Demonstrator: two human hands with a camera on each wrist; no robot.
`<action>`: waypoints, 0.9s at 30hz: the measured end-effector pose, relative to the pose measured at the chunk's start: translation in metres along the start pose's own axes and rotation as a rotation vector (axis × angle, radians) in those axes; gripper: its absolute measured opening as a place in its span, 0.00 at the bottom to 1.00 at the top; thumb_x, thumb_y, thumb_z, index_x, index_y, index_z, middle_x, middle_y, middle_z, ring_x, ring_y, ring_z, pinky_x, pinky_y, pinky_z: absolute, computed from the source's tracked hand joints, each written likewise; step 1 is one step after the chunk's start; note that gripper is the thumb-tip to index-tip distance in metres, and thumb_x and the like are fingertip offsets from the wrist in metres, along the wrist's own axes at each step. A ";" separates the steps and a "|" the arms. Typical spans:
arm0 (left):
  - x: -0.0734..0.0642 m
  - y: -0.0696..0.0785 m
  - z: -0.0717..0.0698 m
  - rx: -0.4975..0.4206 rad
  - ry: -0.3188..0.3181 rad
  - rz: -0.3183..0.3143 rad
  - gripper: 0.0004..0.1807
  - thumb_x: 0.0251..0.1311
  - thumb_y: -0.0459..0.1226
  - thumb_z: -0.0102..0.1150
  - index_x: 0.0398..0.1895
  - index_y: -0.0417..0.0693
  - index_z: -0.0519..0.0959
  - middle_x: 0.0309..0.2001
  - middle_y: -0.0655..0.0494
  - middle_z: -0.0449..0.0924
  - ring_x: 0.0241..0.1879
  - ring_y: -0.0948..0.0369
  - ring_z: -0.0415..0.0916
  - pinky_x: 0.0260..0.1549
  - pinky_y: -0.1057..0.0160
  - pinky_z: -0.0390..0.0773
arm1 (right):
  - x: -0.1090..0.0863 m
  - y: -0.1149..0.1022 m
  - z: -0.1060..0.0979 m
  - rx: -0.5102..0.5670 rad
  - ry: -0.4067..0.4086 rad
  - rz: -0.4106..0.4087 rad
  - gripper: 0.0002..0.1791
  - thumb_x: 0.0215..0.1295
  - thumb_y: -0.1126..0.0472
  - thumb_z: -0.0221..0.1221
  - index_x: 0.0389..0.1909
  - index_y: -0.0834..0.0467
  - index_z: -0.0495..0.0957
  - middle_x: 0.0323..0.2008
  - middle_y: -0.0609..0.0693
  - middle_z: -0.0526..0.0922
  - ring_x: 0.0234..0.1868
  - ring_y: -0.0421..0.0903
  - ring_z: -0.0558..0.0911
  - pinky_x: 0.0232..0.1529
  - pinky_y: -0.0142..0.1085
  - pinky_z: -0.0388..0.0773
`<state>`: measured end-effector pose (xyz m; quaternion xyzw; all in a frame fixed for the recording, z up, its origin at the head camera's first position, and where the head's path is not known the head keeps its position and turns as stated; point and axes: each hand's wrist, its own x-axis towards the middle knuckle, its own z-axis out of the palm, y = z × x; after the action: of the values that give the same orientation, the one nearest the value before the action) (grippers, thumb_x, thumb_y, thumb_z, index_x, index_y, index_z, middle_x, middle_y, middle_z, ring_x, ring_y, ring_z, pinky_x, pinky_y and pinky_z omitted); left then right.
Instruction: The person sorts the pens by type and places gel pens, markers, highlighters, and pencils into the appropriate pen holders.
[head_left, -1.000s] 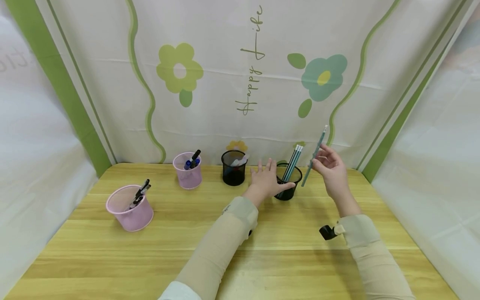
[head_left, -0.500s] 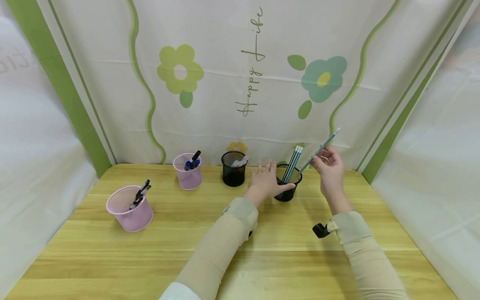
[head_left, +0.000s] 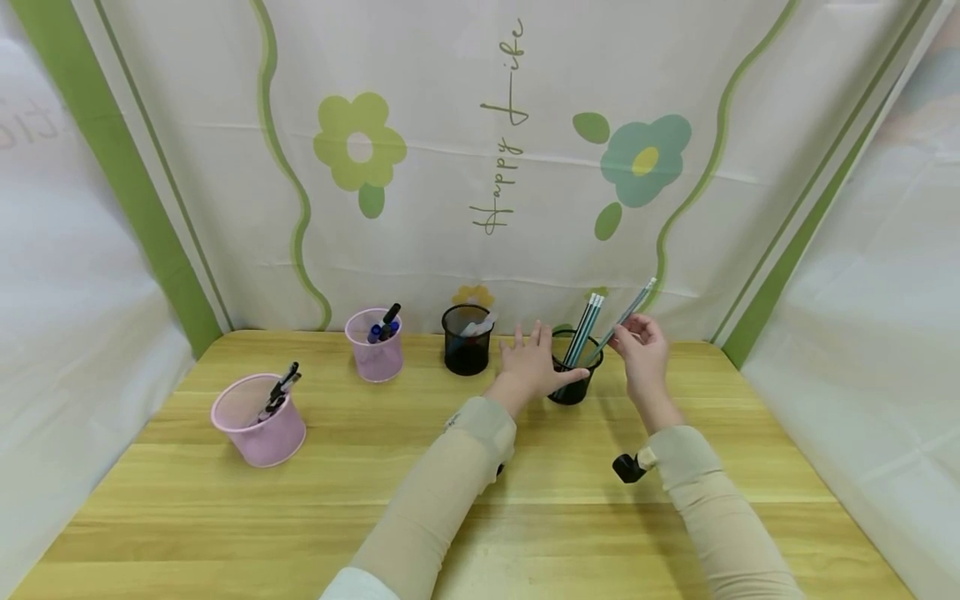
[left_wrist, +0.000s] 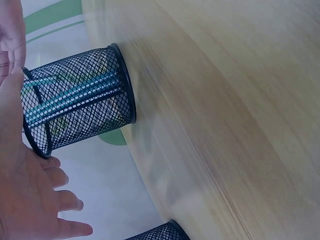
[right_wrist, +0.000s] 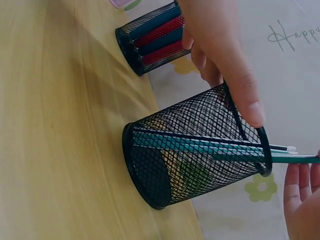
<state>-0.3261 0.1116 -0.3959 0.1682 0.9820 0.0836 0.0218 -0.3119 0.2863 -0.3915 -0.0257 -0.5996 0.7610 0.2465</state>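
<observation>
In the head view my right hand (head_left: 647, 354) pinches a green pencil (head_left: 632, 307), eraser end up. The pencil slants left, its lower end inside a black mesh pen cup (head_left: 573, 390) at the right back of the table. Several more pencils (head_left: 587, 325) lean in that cup. My left hand (head_left: 528, 365) reaches to its left side with fingers straight and spread. The left thumb (right_wrist: 245, 95) lies across the cup's rim in the right wrist view. Seen from the left wrist, the mesh cup (left_wrist: 75, 105) stands upright on the table, pencils showing through its wall.
Left of the hands stands a second black mesh cup (head_left: 467, 354), with red and blue sticks visible through its mesh (right_wrist: 155, 42). Two pink cups holding pens stand further left, one at the back (head_left: 378, 360), one nearer (head_left: 268, 442). A printed curtain (head_left: 435, 250) hangs behind the table.
My right hand has moved left and down, bringing the pencil from beside the cup over its rim and lower into it. The left hand stays in place.
</observation>
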 end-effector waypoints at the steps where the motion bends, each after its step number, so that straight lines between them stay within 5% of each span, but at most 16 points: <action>1: 0.000 0.000 0.000 0.000 -0.001 0.000 0.61 0.57 0.81 0.35 0.85 0.52 0.44 0.83 0.53 0.41 0.80 0.44 0.38 0.72 0.37 0.54 | 0.000 0.001 0.000 -0.009 0.001 0.006 0.09 0.70 0.76 0.55 0.47 0.63 0.73 0.36 0.47 0.77 0.36 0.40 0.79 0.41 0.28 0.83; 12: 0.002 0.001 0.001 -0.008 0.006 0.003 0.62 0.57 0.81 0.36 0.85 0.52 0.45 0.83 0.52 0.41 0.80 0.44 0.39 0.72 0.38 0.55 | -0.004 0.011 -0.004 -0.084 0.012 0.063 0.07 0.74 0.71 0.58 0.47 0.59 0.75 0.34 0.46 0.77 0.34 0.39 0.80 0.42 0.26 0.81; 27: 0.005 0.001 0.004 -0.039 -0.014 -0.004 0.62 0.58 0.80 0.37 0.85 0.50 0.43 0.83 0.52 0.40 0.81 0.47 0.39 0.73 0.40 0.54 | -0.006 0.015 -0.003 -0.133 -0.024 0.057 0.12 0.75 0.69 0.55 0.55 0.69 0.74 0.41 0.52 0.78 0.37 0.39 0.80 0.44 0.26 0.81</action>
<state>-0.3301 0.1148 -0.3994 0.1662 0.9804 0.1012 0.0323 -0.3114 0.2839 -0.4079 -0.0498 -0.6508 0.7264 0.2153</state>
